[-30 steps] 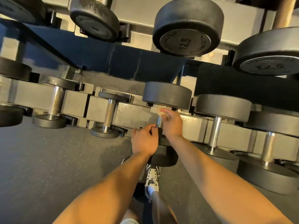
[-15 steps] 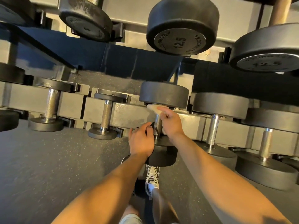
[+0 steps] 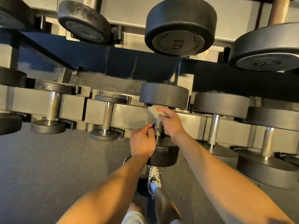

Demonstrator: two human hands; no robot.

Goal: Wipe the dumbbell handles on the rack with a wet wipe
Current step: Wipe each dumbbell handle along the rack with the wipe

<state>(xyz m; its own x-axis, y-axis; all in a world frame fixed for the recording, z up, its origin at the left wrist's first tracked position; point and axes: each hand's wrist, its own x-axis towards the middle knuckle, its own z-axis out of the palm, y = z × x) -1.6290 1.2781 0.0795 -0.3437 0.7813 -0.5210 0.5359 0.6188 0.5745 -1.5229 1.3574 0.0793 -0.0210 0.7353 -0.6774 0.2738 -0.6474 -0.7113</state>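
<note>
A black dumbbell [image 3: 164, 95] lies on the lower shelf of the rack [image 3: 134, 117], its chrome handle [image 3: 158, 127] running toward me. My right hand [image 3: 172, 124] pinches a pale wet wipe [image 3: 155, 111] at the far end of that handle, just under the far weight head. My left hand [image 3: 142, 142] sits at the near end of the handle, fingers curled beside it and on the near weight head [image 3: 163, 156]; whether they grip it is hidden.
More dumbbells line the lower shelf: two small ones [image 3: 107, 117] to the left, larger ones [image 3: 215, 120] to the right. The upper shelf holds heavy 12.5 dumbbells [image 3: 179, 28] overhead. Dark rubber floor [image 3: 56, 167] and my shoe [image 3: 154, 177] lie below.
My right hand has slid the wipe up the handle toward the far weight head. The left hand has shifted only slightly, and its fingers have loosened a little.
</note>
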